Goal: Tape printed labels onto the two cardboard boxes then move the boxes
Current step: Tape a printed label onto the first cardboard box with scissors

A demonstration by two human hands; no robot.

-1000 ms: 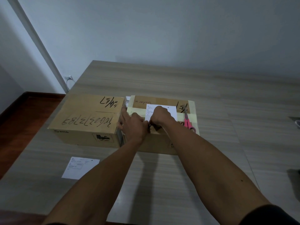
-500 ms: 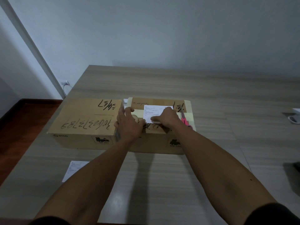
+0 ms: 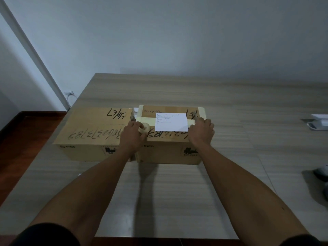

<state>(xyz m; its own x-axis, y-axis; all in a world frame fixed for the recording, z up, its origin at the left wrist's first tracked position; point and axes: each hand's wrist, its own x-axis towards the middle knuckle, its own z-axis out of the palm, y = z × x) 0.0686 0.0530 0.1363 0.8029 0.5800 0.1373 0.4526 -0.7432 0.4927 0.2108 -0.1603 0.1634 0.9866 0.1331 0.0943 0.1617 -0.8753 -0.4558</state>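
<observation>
Head view looks down on two cardboard boxes set side by side and touching on the wooden tabletop (image 3: 177, 192), their long axes running left to right across the frame. On the left box (image 3: 92, 134) the top is bare apart from black handwriting that reads upside down from here. A white printed label (image 3: 171, 122) lies flat on top of the right box (image 3: 170, 150), its long edge running left to right along the box's length and its printed block in the far left corner. A pale band of tape (image 3: 147, 120) crosses the right box's top left to right and passes under or against the label; which of the two cannot be told.

At the near left corner of the right box the left hand (image 3: 132, 134) has its grip curled round a small roll of tape (image 3: 144, 128). At the label's right edge the right hand (image 3: 201, 129) rests on the box top with fingers bent; whether its grip pinches anything cannot be told. Scissors (image 3: 195, 115) lie just beyond that hand, blades pointing away. A white object (image 3: 318, 121) sits far right on the tabletop.
</observation>
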